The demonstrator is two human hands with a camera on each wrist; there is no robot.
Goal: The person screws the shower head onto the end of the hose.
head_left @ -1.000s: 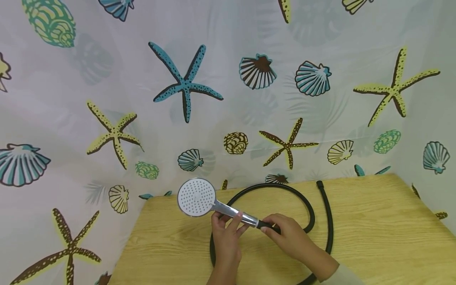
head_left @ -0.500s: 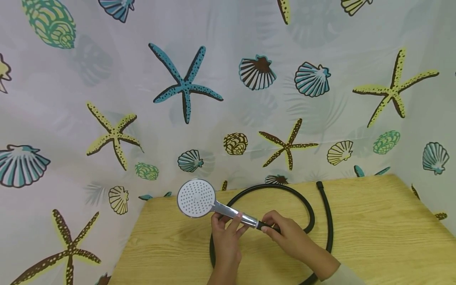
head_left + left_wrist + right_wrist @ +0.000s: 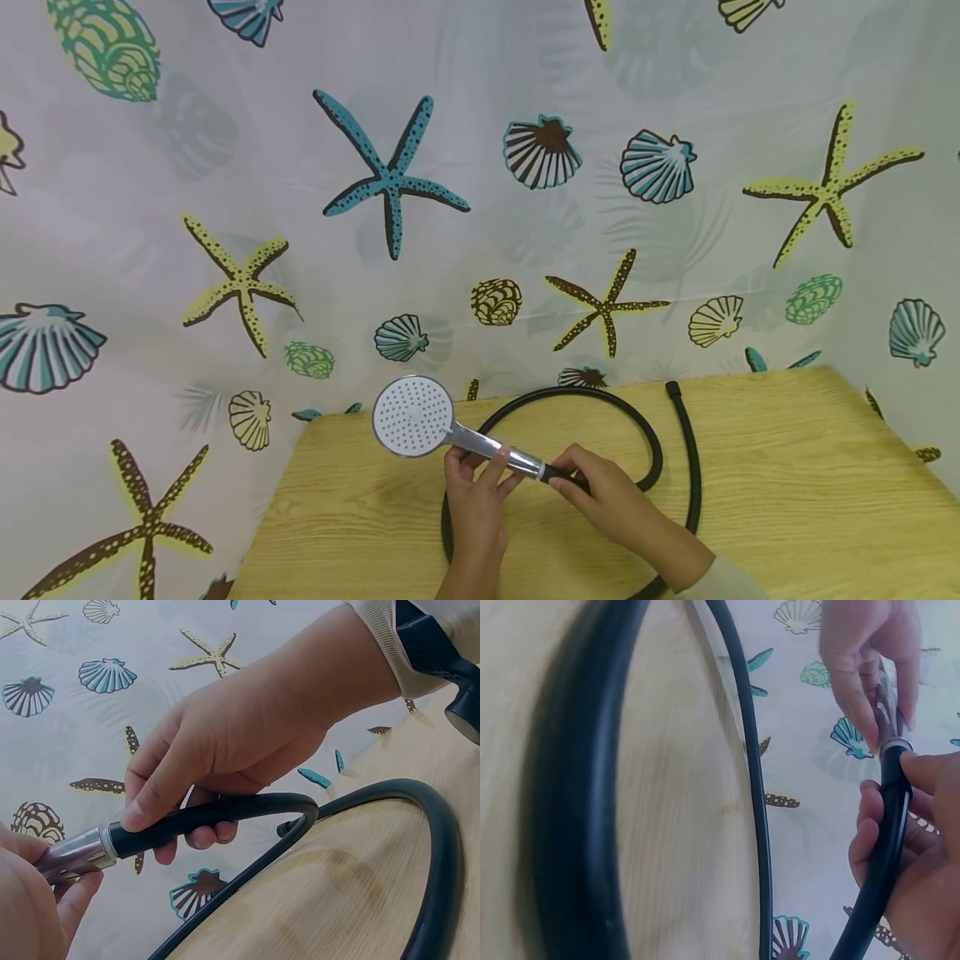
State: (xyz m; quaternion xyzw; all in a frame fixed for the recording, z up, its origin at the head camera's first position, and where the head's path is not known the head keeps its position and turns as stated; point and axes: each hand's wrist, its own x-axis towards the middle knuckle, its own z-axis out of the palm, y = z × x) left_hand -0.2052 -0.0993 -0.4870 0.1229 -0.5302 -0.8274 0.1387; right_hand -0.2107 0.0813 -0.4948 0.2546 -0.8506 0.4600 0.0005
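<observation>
A shower head with a round white spray face and a chrome handle is held above the table, face toward the head camera. My left hand grips the chrome handle from below. At the handle's lower end sits the black end of a shower hose, lined up with it and touching. My right hand pinches that hose end between thumb and fingers, close to the joint. In the right wrist view, the left hand appears above the right hand. Whether the threads are engaged is hidden.
The black hose loops across the wooden table. Its free end lies near the back edge. Behind and at the sides hangs a white curtain printed with starfish and shells.
Both hands keep their hold on the handle and hose. Only the right hand's fingers shift slightly at the hose end; the shower head stays in nearly the same place.
</observation>
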